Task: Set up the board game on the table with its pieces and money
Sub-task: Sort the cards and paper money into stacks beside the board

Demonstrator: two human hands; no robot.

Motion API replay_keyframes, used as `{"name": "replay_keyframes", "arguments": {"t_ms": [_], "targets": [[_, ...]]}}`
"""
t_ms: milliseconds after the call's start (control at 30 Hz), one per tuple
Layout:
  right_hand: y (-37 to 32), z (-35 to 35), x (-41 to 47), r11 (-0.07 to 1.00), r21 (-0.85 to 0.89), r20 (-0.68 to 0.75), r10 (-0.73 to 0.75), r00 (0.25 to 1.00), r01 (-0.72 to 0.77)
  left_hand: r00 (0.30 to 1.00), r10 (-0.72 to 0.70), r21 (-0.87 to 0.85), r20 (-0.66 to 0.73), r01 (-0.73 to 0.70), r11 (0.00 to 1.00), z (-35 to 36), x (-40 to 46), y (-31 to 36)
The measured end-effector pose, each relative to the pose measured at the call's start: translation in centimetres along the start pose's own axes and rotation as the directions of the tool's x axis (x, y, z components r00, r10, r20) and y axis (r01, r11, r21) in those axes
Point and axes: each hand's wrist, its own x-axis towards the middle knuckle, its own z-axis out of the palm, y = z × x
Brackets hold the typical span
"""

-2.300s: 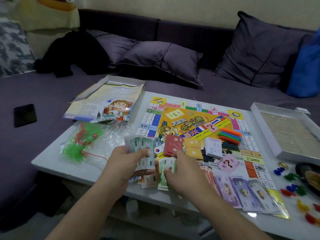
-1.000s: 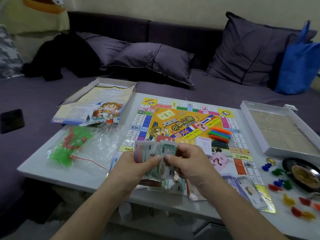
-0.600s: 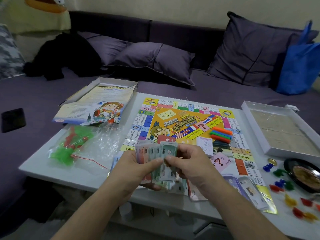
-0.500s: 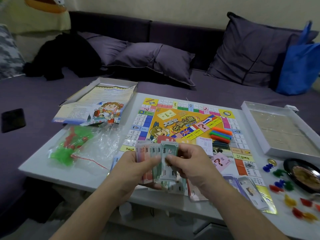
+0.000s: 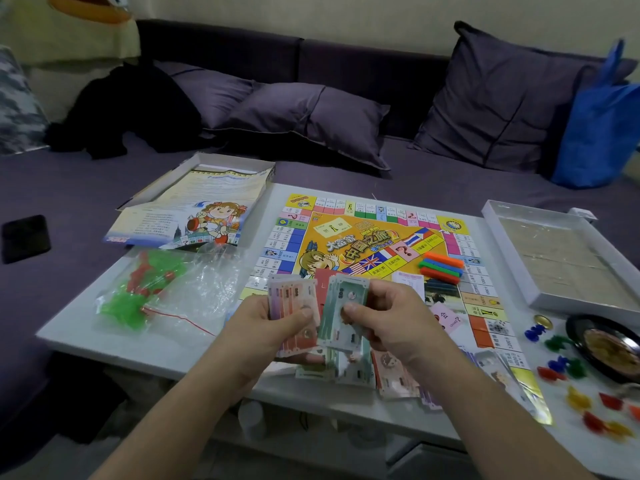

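**Money Sorted Over the Near Edge of the Board**

Phone (image 5: 25,237) lay dark on the purple sofa at far left; beside it, on the white table (image 5: 86,327), we saw a clear plastic bag (image 5: 152,292) of green and red pieces, with the box lid (image 5: 194,209) behind it overhanging the table's far edge. Our left hand (image 5: 266,327) gripped a fan of pinkish notes (image 5: 292,306), thumb curled over their face; our right hand (image 5: 388,323) pinched a green note (image 5: 341,313) touching that fan; more notes (image 5: 349,368) lay loose beneath both hands. The game board (image 5: 367,237) lay flat mid-table; coloured sticks (image 5: 440,266) were stacked on its right part; further right stood the white box tray (image 5: 554,258), a dark dish (image 5: 609,348), and scattered coloured tokens (image 5: 568,368).
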Motion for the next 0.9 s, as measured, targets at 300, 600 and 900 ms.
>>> {"name": "replay_keyframes", "arguments": {"t_ms": [300,600,900], "targets": [[1.8,-1.7,1.5,0.898,-0.419,-0.105,0.098,0.990,-0.133,0.984,-0.027,0.019,-0.179,0.030,0.999,-0.2,0.3,0.0],[2.1,1.4,0.5,0.674,-0.734,-0.077,0.040,0.996,-0.083,0.992,-0.094,0.002,-0.080,0.095,0.995,0.1,0.1,-0.1],[-0.1,0.8,-0.5,0.998,-0.070,0.040,-0.007,0.999,0.009,0.988,-0.100,0.006,0.116,0.100,0.995,0.9,-0.8,0.2]]}}
